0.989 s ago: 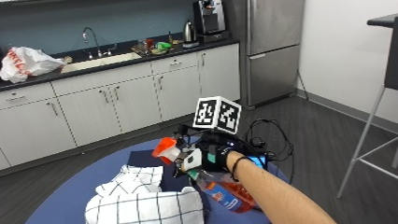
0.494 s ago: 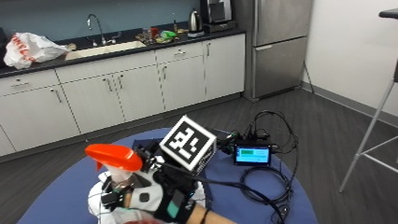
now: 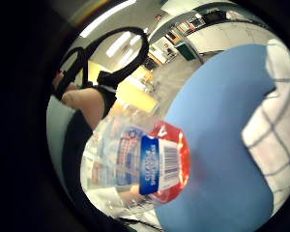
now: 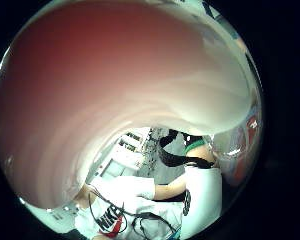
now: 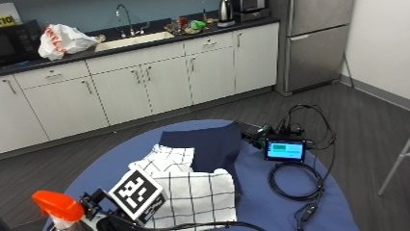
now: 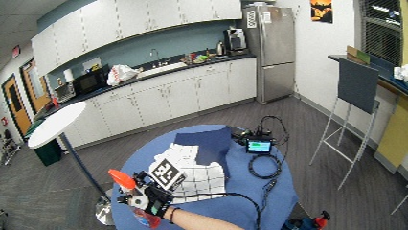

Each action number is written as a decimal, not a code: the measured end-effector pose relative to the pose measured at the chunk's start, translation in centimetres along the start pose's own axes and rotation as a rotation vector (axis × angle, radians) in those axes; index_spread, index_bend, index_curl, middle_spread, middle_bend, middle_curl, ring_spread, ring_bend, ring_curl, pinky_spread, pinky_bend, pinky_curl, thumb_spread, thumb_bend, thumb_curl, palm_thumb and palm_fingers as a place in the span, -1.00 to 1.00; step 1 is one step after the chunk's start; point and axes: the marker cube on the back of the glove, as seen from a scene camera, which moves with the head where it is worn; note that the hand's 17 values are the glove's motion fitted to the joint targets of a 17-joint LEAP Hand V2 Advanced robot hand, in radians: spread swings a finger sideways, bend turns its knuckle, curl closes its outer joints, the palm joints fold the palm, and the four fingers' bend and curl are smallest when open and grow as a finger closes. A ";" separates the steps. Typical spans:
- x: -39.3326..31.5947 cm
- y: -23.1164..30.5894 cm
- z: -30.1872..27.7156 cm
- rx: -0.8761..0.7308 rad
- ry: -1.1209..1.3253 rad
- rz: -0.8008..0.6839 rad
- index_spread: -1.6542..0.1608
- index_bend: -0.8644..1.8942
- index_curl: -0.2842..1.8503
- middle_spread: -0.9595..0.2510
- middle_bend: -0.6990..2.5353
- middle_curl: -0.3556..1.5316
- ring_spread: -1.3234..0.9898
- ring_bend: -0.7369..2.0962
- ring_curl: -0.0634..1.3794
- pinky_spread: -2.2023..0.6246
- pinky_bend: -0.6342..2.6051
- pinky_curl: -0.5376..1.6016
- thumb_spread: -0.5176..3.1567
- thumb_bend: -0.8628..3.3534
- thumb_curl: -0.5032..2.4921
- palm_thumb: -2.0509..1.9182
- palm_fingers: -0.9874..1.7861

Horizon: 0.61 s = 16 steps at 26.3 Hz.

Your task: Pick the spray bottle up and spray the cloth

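Gripping the spray bottle (image 6: 130, 199) in my gloved right hand (image 6: 153, 203), I hold it lifted at the table's (image 6: 255, 201) near-left edge, just beside the checked cloth (image 6: 201, 175).

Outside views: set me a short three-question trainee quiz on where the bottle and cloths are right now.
1. True or false: the bottle stands on the table.
2. Which lies on top: (a) checked cloth or (b) navy cloth?
3. What colour is the bottle's spray head?

Key: 1 false, the right hand holds it up at the table's edge; 2 a; 3 orange.
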 end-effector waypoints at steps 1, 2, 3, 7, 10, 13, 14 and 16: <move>0.3 -0.3 0.5 0.004 -0.003 0.003 0.61 -0.29 -0.44 0.46 -0.24 -0.13 0.06 -0.12 -0.36 0.62 -0.42 -0.20 -0.19 -0.60 -0.31 0.44 0.54; 0.5 -0.5 0.9 0.006 -0.002 0.007 0.61 -0.30 -0.44 0.46 -0.24 -0.14 0.06 -0.12 -0.36 0.62 -0.42 -0.20 -0.19 -0.60 -0.31 0.44 0.54; 0.7 -0.7 1.3 0.006 0.002 0.009 0.61 -0.30 -0.44 0.46 -0.24 -0.14 0.06 -0.11 -0.36 0.62 -0.43 -0.20 -0.19 -0.60 -0.31 0.44 0.53; 1.5 -1.5 2.4 -0.008 0.044 -0.007 0.60 -0.30 -0.45 0.46 -0.24 -0.14 0.06 -0.11 -0.36 0.62 -0.43 -0.20 -0.18 -0.60 -0.32 0.44 0.53; 1.9 -2.3 3.4 -0.027 0.065 -0.011 0.60 -0.31 -0.46 0.47 -0.24 -0.14 0.06 -0.11 -0.36 0.62 -0.43 -0.20 -0.17 -0.60 -0.32 0.44 0.53; 1.8 -2.7 3.7 -0.046 0.065 -0.007 0.60 -0.31 -0.47 0.46 -0.24 -0.14 0.06 -0.11 -0.35 0.61 -0.43 -0.20 -0.17 -0.60 -0.33 0.44 0.52; 1.6 -2.3 3.3 -0.049 0.068 -0.009 0.60 -0.31 -0.47 0.46 -0.24 -0.14 0.06 -0.11 -0.35 0.61 -0.43 -0.20 -0.17 -0.60 -0.33 0.44 0.52; 1.2 -1.5 2.8 -0.064 0.077 -0.013 0.59 -0.31 -0.47 0.45 -0.23 -0.13 0.06 -0.11 -0.35 0.61 -0.43 -0.20 -0.17 -0.60 -0.33 0.44 0.52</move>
